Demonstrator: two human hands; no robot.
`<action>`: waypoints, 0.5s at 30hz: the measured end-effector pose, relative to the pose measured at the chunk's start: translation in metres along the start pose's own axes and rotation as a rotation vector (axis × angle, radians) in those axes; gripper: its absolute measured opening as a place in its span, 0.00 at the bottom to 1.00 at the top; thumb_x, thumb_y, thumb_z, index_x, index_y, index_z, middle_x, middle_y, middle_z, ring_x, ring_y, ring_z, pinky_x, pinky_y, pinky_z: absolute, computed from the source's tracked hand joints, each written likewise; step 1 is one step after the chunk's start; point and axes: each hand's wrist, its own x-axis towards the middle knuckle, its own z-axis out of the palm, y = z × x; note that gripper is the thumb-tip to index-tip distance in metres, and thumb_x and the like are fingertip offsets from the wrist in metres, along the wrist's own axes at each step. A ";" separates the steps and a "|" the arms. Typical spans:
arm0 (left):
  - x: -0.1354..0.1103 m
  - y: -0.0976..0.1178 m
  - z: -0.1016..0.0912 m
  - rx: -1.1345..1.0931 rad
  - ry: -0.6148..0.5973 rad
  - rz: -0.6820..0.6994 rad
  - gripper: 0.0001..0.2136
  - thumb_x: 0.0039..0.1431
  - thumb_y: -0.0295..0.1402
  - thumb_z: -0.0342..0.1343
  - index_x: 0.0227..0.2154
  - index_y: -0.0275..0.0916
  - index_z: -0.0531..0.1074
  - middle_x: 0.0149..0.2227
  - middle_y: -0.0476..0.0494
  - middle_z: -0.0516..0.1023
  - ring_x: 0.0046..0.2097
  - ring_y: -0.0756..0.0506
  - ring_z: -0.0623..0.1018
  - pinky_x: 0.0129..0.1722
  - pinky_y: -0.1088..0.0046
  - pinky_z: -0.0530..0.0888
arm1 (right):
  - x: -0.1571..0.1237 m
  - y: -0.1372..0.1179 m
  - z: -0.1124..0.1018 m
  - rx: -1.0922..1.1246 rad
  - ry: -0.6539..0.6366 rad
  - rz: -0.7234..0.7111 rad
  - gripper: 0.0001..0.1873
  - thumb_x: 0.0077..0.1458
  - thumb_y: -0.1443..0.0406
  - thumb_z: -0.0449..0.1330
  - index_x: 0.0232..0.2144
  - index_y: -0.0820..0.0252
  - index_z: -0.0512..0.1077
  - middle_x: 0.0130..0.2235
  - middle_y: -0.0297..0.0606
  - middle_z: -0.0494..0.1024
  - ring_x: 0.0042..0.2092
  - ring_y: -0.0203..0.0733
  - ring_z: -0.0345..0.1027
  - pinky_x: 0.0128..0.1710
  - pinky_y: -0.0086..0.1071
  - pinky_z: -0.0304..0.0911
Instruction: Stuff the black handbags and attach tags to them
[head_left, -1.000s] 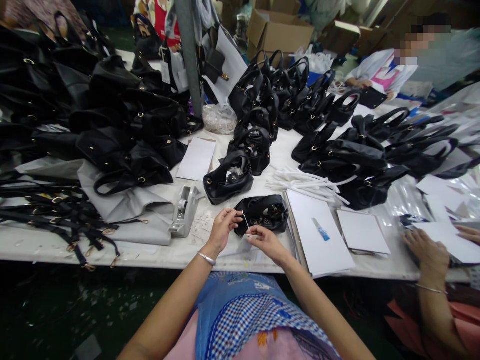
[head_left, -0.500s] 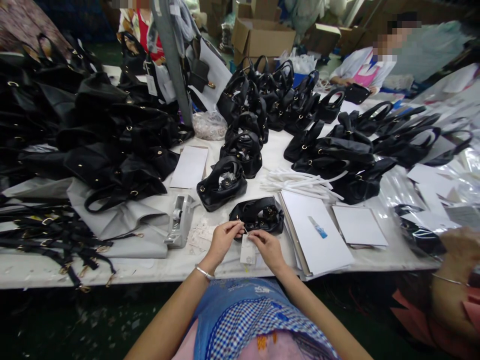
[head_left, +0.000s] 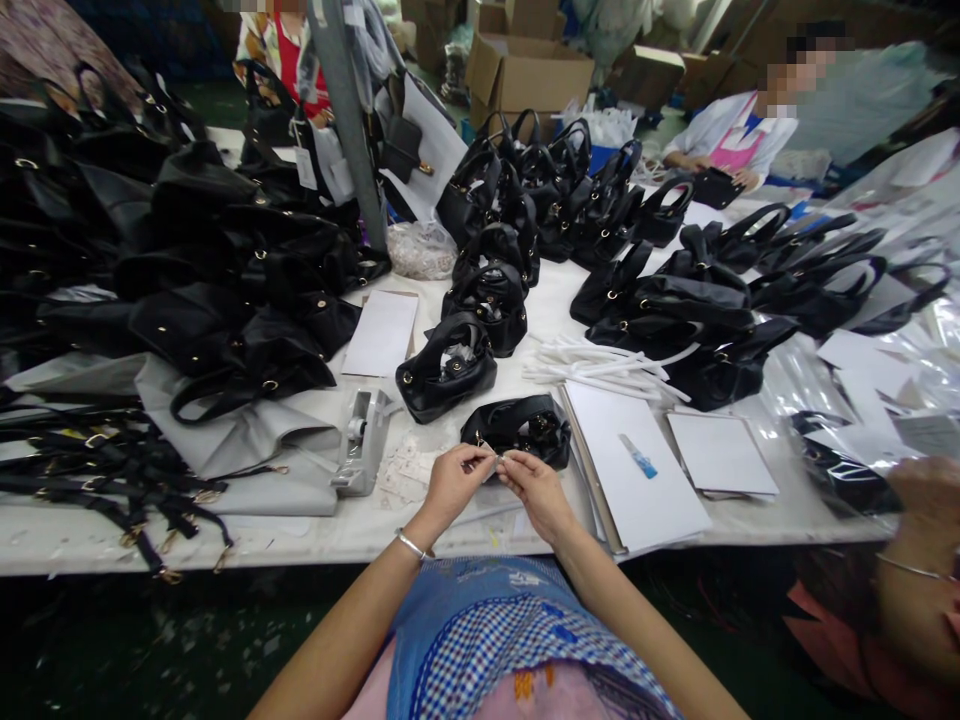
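Observation:
A small black handbag (head_left: 551,440) sits at the table's front edge, with its handle and gold hardware showing. Just in front of it, my left hand (head_left: 457,485) pinches a thin pale string near the bag's gold ring. Fingertip to fingertip with it, my right hand (head_left: 536,490) is closed in a pinch at the same string. The string's far end is hidden by my fingers, and the white hang tag does not show clearly. Left of my hands lie several small printed tags (head_left: 405,470) beside a grey tape dispenser (head_left: 361,445).
Black handbags (head_left: 446,370) stand in rows behind. More bags (head_left: 247,250) and straps (head_left: 142,500) pile up left. White card sheets (head_left: 637,500), a blue-ended blade (head_left: 637,457) and white rods (head_left: 600,362) lie right. A co-worker's arm (head_left: 911,560) is at the right edge.
The white tag that hung below my fingers no longer shows there. My hands have drawn together, fingertips meeting at the string. The bag stays in place.

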 end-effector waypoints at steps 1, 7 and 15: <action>0.000 -0.001 0.000 0.014 0.002 0.005 0.06 0.55 0.33 0.57 0.30 0.42 0.80 0.33 0.45 0.80 0.34 0.47 0.77 0.32 0.74 0.70 | 0.000 0.000 0.000 -0.017 -0.003 -0.021 0.20 0.42 0.55 0.69 0.36 0.61 0.75 0.34 0.41 0.79 0.36 0.42 0.74 0.40 0.36 0.69; 0.000 -0.001 -0.001 0.020 -0.026 0.015 0.06 0.56 0.33 0.57 0.29 0.41 0.79 0.31 0.46 0.79 0.33 0.47 0.76 0.32 0.75 0.70 | 0.004 0.000 -0.001 -0.222 -0.020 -0.195 0.14 0.49 0.58 0.65 0.36 0.59 0.74 0.32 0.38 0.79 0.37 0.42 0.73 0.40 0.35 0.68; 0.000 -0.004 -0.002 0.041 -0.028 0.027 0.07 0.56 0.35 0.56 0.30 0.42 0.79 0.31 0.45 0.79 0.33 0.47 0.76 0.32 0.74 0.69 | 0.004 -0.004 0.001 -0.439 0.017 -0.303 0.11 0.51 0.58 0.62 0.33 0.58 0.77 0.36 0.38 0.79 0.39 0.43 0.71 0.42 0.35 0.66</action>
